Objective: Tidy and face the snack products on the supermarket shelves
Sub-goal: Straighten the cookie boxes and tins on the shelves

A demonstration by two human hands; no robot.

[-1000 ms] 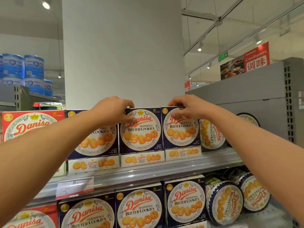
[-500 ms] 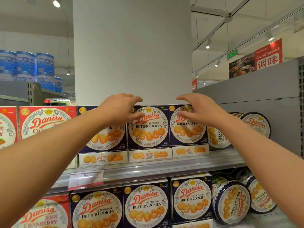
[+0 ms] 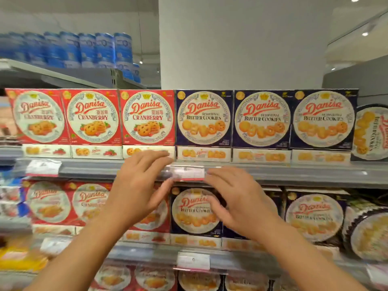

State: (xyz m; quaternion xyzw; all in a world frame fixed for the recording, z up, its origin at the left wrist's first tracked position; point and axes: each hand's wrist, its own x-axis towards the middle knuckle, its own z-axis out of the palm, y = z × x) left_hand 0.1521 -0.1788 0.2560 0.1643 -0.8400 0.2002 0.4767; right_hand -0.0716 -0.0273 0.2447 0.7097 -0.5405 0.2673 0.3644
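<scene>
Both hands, left (image 3: pixel 139 185) and right (image 3: pixel 239 198), have dropped from the top-row butter cookie boxes (image 3: pixel 262 118), fingers released and holding nothing, toward the second-shelf butter cookie box (image 3: pixel 195 211), leaving the upper row squarely faced.

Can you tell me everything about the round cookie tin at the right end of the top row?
The round cookie tin stands on its edge at the right end of the top shelf, beside the dark blue butter cookie boxes. Its pale lid faces out with a dark rim, and the printed cookies and words run sideways. The picture's edge cuts it off. No hand touches it.
</scene>
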